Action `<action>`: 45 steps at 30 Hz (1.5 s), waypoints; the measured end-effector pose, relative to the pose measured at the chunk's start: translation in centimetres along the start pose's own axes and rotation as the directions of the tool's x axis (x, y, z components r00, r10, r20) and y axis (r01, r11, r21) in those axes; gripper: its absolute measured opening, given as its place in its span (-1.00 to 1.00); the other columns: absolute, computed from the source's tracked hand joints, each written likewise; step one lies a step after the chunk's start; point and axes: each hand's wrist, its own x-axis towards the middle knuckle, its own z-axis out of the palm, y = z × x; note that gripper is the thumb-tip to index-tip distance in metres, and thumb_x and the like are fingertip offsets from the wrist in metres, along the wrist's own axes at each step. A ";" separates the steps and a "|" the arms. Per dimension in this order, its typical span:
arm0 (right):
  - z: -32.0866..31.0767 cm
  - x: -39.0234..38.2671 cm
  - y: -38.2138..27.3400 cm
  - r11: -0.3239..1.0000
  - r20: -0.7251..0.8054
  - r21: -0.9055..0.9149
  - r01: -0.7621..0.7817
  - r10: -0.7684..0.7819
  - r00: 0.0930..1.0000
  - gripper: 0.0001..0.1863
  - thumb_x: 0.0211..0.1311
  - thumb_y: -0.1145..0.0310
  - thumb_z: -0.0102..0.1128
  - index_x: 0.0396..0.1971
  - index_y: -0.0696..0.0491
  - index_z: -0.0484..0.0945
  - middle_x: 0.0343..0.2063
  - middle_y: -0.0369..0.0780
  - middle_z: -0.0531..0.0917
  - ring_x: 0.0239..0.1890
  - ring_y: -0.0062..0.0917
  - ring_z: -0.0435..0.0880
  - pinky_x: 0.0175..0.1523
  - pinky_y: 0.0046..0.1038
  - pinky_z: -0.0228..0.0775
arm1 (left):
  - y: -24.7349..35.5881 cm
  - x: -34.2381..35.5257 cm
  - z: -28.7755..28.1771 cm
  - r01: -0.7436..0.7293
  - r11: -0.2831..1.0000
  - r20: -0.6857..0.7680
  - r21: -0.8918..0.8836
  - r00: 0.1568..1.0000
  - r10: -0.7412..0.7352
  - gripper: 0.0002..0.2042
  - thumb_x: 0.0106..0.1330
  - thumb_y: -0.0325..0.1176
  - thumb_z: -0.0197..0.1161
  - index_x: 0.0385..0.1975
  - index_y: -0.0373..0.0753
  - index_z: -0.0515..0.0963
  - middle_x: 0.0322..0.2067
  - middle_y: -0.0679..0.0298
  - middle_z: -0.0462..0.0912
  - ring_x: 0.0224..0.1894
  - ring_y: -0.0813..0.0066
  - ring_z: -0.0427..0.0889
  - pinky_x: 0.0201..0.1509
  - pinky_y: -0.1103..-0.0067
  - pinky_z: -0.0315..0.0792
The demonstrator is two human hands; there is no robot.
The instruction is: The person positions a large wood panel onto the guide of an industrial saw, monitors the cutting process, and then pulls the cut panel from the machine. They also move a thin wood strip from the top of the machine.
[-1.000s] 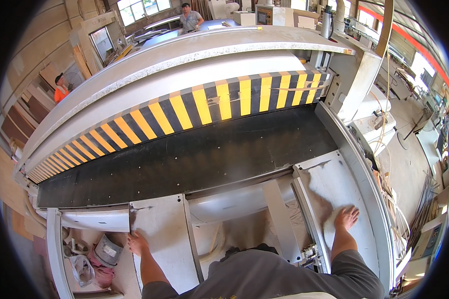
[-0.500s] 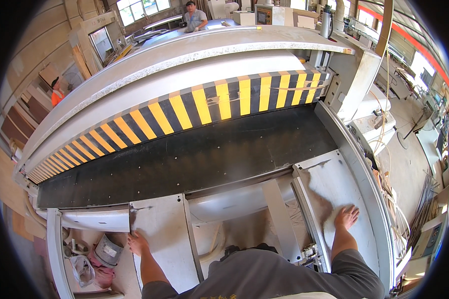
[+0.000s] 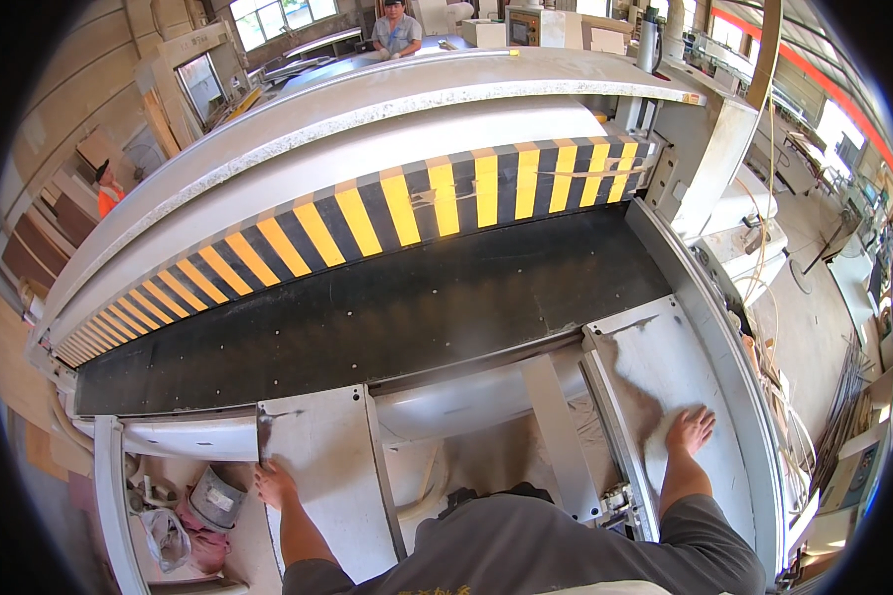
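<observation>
My right hand (image 3: 691,429) lies flat on the right-hand metal side plate (image 3: 655,347), its fingers stretched out and holding nothing. My left hand (image 3: 276,484) rests at the left edge of the other side plate (image 3: 322,436), fingers reaching over that edge; their tips are partly hidden. Both plates are pale grey with dark worn patches. Ahead of my hands stretches the long black bed (image 3: 397,307) of a large machine. Behind it runs a guard bar (image 3: 402,208) with yellow and black stripes, beneath a pale beam (image 3: 387,94).
Below my left hand, a grey bucket (image 3: 215,499), a clear plastic bag (image 3: 166,538) and pink cloth (image 3: 206,547) sit in an opening. A metal strip (image 3: 561,436) crosses the gap between the plates. One person (image 3: 397,36) stands behind the machine, another (image 3: 109,190) at far left.
The person behind the machine has shifted right and stands more upright. The person at far left has moved slightly left. My hands keep their places on the plates.
</observation>
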 end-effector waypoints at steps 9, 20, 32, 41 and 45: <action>-0.3 -0.2 -0.1 1.000 0.017 -0.004 -0.005 0.005 1.000 -0.26 0.56 -0.04 -0.14 0.58 0.05 0.14 0.60 -0.02 0.10 0.66 -0.19 -0.04 0.69 -0.18 -0.23 | -0.2 0.1 0.3 -0.001 1.000 -0.015 -0.017 1.000 0.000 -0.38 0.58 0.20 -0.13 0.42 -0.10 0.39 0.34 0.10 0.53 0.35 0.05 0.49 0.37 0.09 0.33; 0.5 0.2 0.1 1.000 0.013 -0.006 0.002 -0.002 1.000 -0.26 0.56 -0.04 -0.14 0.58 0.05 0.14 0.60 -0.02 0.10 0.66 -0.19 -0.04 0.69 -0.18 -0.23 | -0.2 0.1 0.2 -0.001 1.000 -0.015 -0.012 1.000 0.001 -0.37 0.57 0.21 -0.12 0.43 -0.10 0.38 0.34 0.10 0.53 0.35 0.05 0.50 0.37 0.10 0.33; 0.6 0.2 0.5 1.000 0.010 -0.014 0.001 -0.001 1.000 -0.24 0.54 -0.08 -0.13 0.59 0.01 0.13 0.62 -0.05 0.08 0.67 -0.19 -0.06 0.69 -0.16 -0.24 | -0.6 0.2 0.5 -0.008 1.000 -0.027 -0.022 1.000 0.008 -0.38 0.57 0.20 -0.11 0.43 -0.10 0.39 0.33 0.09 0.54 0.35 0.04 0.49 0.37 0.10 0.34; -0.8 -0.5 -0.1 0.998 0.016 0.057 0.006 -0.007 1.000 -0.24 0.55 -0.04 -0.07 0.57 0.07 0.14 0.61 -0.01 0.08 0.66 -0.18 -0.05 0.70 -0.16 -0.28 | -0.2 0.2 0.2 -0.020 1.000 0.026 0.001 0.999 0.020 -0.37 0.57 0.21 -0.12 0.45 -0.09 0.36 0.35 0.10 0.52 0.37 0.04 0.47 0.38 0.10 0.33; -0.7 -0.1 -0.9 0.999 0.038 0.046 0.005 -0.007 0.999 -0.25 0.55 -0.04 -0.10 0.58 0.06 0.11 0.62 -0.01 0.05 0.67 -0.18 -0.08 0.70 -0.16 -0.30 | -0.5 0.7 0.4 -0.012 0.999 -0.001 -0.048 1.000 0.012 -0.36 0.57 0.21 -0.12 0.45 -0.09 0.36 0.37 0.11 0.50 0.40 0.04 0.44 0.42 0.10 0.31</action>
